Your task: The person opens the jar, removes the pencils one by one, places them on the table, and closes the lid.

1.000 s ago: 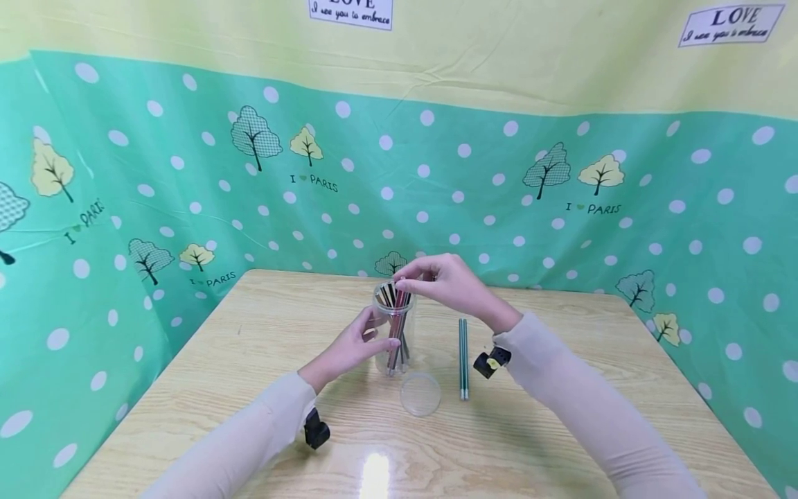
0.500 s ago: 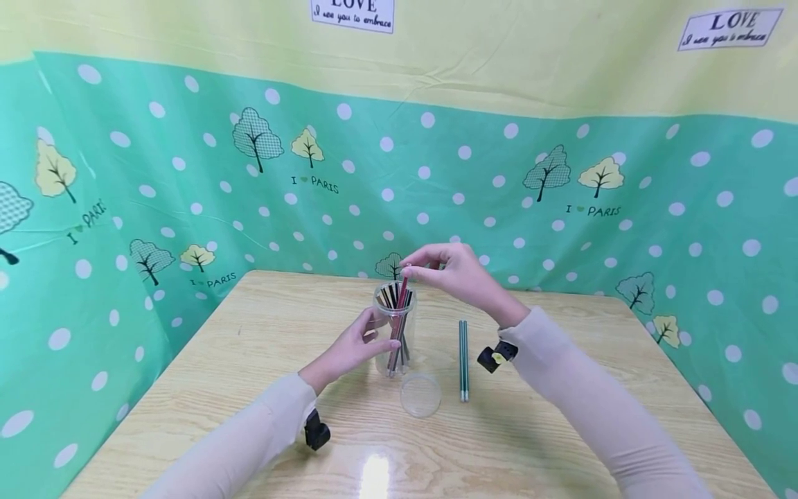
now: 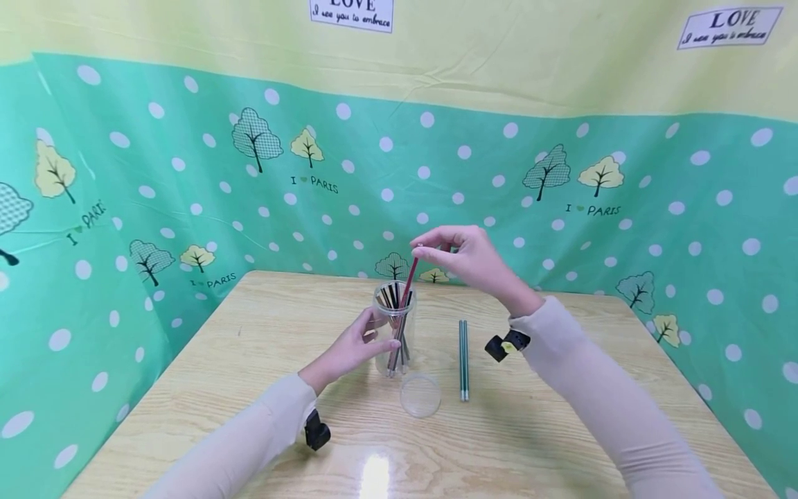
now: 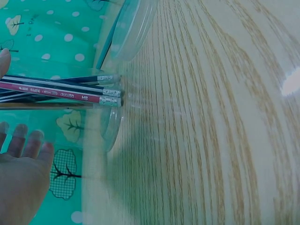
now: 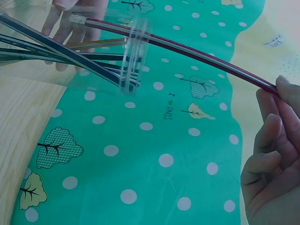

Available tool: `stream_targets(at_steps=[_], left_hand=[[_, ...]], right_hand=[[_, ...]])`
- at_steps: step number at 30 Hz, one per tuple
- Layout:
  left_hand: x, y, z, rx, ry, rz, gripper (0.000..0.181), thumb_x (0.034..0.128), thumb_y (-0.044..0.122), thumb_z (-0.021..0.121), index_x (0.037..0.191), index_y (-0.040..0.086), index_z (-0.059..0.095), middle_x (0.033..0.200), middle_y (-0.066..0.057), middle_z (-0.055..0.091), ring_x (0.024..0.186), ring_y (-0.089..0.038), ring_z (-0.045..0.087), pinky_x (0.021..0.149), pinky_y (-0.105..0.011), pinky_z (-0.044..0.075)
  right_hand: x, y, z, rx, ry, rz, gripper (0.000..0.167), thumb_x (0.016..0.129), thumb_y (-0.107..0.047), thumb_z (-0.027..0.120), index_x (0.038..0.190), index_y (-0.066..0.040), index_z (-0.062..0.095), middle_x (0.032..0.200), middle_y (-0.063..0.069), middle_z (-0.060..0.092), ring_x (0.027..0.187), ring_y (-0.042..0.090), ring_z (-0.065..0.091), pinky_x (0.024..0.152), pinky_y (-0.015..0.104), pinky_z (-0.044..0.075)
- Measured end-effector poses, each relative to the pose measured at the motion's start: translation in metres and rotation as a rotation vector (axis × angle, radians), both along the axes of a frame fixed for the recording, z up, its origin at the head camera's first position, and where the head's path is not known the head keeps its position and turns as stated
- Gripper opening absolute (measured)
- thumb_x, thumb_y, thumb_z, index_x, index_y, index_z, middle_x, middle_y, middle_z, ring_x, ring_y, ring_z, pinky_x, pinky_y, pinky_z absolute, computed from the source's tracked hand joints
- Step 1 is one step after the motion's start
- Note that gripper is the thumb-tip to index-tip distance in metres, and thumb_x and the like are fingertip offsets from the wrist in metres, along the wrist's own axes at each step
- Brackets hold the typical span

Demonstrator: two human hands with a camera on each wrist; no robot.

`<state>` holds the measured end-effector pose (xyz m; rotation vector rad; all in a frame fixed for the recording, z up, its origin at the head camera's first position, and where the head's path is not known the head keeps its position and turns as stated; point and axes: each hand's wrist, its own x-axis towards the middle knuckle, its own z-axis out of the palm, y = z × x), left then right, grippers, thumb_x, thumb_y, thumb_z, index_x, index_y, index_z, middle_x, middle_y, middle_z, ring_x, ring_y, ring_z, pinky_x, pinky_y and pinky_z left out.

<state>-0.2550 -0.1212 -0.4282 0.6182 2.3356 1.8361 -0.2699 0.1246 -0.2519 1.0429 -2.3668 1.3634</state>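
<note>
A clear jar (image 3: 382, 360) stands on the table with several dark pencils (image 5: 61, 50) leaning inside. My left hand (image 3: 350, 350) is wrapped round the jar's side, its thumb across the front; in the left wrist view the left hand (image 4: 23, 183) shows fingers behind the clear wall. Above and right of the rim, my right hand (image 3: 470, 260) pinches the upper end of a red pencil (image 3: 409, 281). In the right wrist view, the red pencil (image 5: 201, 57) runs tilted from the fingertips of the right hand (image 5: 276, 154) through the mouth, its silver-banded end inside the jar.
A round clear lid (image 3: 420, 396) lies just in front of the jar. Two green pencils (image 3: 464, 360) lie side by side to its right on the wooden table (image 3: 280, 312). A patterned cloth (image 3: 424, 180) hangs behind the table.
My right hand has moved up and to the right, drawing the red pencil farther out of the jar and tilting it more. The left hand and the jar have stayed in place.
</note>
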Motion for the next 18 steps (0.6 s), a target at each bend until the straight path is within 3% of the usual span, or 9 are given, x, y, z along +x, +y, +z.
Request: stream_targets(at_steps=[3, 8, 14, 18], left_hand=[[0.0, 0.0, 0.0, -0.006, -0.001, 0.007, 0.069, 0.0889, 0.022, 0.079, 0.146, 0.013, 0.042, 0.149, -0.016, 0.045, 0.141, -0.033, 0.039, 0.118, -0.048, 0.03], [-0.003, -0.001, -0.003, -0.013, 0.003, 0.01, 0.068, 0.0885, 0.023, 0.079, 0.145, 0.013, 0.043, 0.15, -0.016, 0.045, 0.141, -0.032, 0.039, 0.118, -0.048, 0.03], [-0.003, -0.001, -0.004, -0.014, 0.001, 0.006, 0.068, 0.0891, 0.022, 0.079, 0.146, 0.013, 0.042, 0.15, -0.016, 0.045, 0.141, -0.032, 0.038, 0.118, -0.048, 0.03], [-0.002, -0.001, -0.003, -0.017, -0.006, 0.005, 0.068, 0.0905, 0.02, 0.077, 0.147, 0.013, 0.04, 0.151, -0.016, 0.044, 0.142, -0.032, 0.037, 0.118, -0.048, 0.029]], right_hand=[[0.003, 0.005, 0.008, -0.012, 0.029, -0.02, 0.016, 0.094, -0.022, 0.073, 0.106, -0.013, 0.078, 0.075, 0.002, 0.067, 0.059, 0.018, 0.048, 0.048, 0.024, 0.037], [0.023, 0.009, 0.032, -0.037, 0.041, -0.069, 0.016, 0.095, -0.011, 0.071, 0.107, -0.002, 0.076, 0.08, 0.005, 0.069, 0.06, 0.015, 0.045, 0.05, 0.023, 0.033], [0.009, 0.025, 0.033, -0.071, 0.031, -0.125, 0.018, 0.095, -0.014, 0.072, 0.111, -0.006, 0.076, 0.082, 0.002, 0.069, 0.061, 0.017, 0.045, 0.049, 0.022, 0.034], [0.003, 0.034, 0.035, -0.111, 0.024, -0.148, 0.021, 0.094, -0.022, 0.073, 0.112, -0.01, 0.076, 0.096, -0.001, 0.073, 0.068, 0.018, 0.053, 0.055, 0.022, 0.043]])
